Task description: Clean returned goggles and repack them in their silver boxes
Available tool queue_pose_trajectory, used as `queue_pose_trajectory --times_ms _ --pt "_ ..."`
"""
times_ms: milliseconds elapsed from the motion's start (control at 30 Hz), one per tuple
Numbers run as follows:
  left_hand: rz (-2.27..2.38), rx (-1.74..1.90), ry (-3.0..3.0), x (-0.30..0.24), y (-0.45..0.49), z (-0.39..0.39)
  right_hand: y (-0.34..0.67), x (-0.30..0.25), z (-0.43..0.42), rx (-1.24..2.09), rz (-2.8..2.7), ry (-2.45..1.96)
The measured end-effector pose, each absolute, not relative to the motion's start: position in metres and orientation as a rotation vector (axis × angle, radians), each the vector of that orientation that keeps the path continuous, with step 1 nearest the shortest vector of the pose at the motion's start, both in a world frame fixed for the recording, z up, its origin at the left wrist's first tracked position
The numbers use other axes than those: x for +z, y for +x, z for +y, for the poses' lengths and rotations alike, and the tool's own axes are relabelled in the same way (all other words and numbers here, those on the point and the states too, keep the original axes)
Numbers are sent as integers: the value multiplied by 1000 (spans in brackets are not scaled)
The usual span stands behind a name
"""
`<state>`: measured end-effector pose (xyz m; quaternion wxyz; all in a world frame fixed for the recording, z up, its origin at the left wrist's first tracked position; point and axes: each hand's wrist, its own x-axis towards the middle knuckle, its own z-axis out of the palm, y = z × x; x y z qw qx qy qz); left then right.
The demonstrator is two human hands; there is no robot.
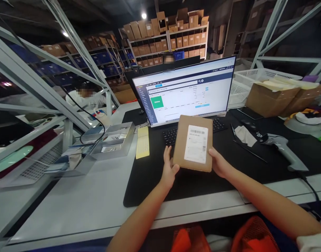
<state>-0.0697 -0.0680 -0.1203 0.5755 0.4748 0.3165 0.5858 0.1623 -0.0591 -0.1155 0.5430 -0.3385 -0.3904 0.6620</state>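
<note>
I hold a flat brown cardboard parcel (182, 140) with a white shipping label (196, 144) on its face, raised above the black desk mat (147, 175) in front of the keyboard (171, 134). My left hand (169, 168) grips its lower left corner, thumb on the edge. At the lower right edge my right hand (219, 163) has its fingers wrapped under the parcel. Behind the parcel stands a monitor (176, 91) with a lit software page.
A barcode scanner (282, 147) lies on the mat at the right, near a crumpled paper (245, 135). Open cardboard boxes (271, 98) and white baskets (263, 74) stand at the back right. Metal trays (115, 140) and a yellow label strip (142, 141) sit left. Two people sit beyond the desk.
</note>
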Motion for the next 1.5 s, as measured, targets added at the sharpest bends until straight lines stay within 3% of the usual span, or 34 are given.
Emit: queue_pose_trajectory --times_ms 200,267,433,667,767,867,933,1233,1500 --pt "766 1315 876 -110 -78 -54 163 -125 -55 1608 -1127 -989" --pt "826 1363 638 -107 -76 -51 174 -120 -41 1407 -1355 -1165" --pt "794 1448 426 -89 -79 -46 206 -104 34 501 -1830 -1657" --pt "755 1536 405 -76 -86 -50 207 -104 92 305 -1907 -1689" --pt "757 1493 414 -78 -85 -53 198 -107 59 502 -1741 -1480" --pt "763 1415 501 -91 -80 -57 183 -117 4 1159 -1471 -1109" --pt "733 1367 599 -104 -76 -59 174 -127 -29 1409 -1345 -987" --pt "568 1369 1082 -131 -73 -65 177 -165 -62 1044 -1504 -1124" --pt "779 1518 327 -106 -63 -56 186 -170 -55 1105 -1647 -1012"
